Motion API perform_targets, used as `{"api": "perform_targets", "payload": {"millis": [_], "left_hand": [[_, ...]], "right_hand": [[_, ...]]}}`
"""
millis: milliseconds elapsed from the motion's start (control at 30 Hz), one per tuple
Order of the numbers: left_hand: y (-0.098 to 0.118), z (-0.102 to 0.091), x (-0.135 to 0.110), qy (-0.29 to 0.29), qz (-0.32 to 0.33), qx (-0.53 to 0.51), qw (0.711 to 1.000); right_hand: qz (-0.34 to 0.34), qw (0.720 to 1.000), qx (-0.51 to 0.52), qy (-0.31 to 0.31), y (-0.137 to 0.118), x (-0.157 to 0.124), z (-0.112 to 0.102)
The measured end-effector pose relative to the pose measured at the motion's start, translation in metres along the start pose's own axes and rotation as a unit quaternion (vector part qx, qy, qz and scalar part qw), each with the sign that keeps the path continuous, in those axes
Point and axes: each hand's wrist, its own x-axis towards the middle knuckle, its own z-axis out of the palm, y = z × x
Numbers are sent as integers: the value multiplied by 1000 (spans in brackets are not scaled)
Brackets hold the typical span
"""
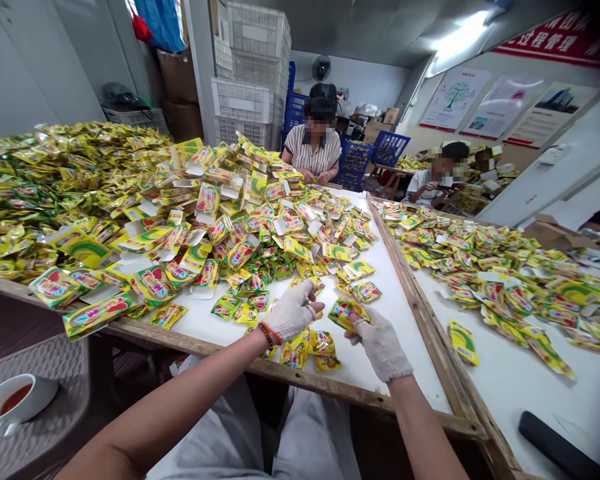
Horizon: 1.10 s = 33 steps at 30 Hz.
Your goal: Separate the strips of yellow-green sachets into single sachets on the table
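My left hand, in a white knit glove with bare fingertips, is over the table near the front edge. Its fingers are loosely bent and apart, and I see nothing held in them; a small packet lies just past the fingertips. In my gloved right hand, thumb and fingers are closed on a yellow-green sachet. Several yellow sachets lie below and between my hands by the wooden edge. Green sachets are scattered left of my left hand. Beyond them, open-ended printed cartons lie heaped.
A large pile of sachets covers the table's left side. A wooden strip divides off the right table, where flat cartons lie with a dark object. A cup of reddish liquid stands on a stool. Two people sit opposite.
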Motion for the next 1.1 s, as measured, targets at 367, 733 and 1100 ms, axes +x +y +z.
{"api": "perform_targets", "payload": {"millis": [367,733,1100], "left_hand": [[-13,-51,98,45,80,500,861],[6,-31,66,-133,65,345,927],[20,4,-23,-46,18,448,893]], "right_hand": [[29,993,-66,94,70,-2,-33],[-34,990,120,65,64,-1,-30],[-49,983,147,103,42,-8,32]]}}
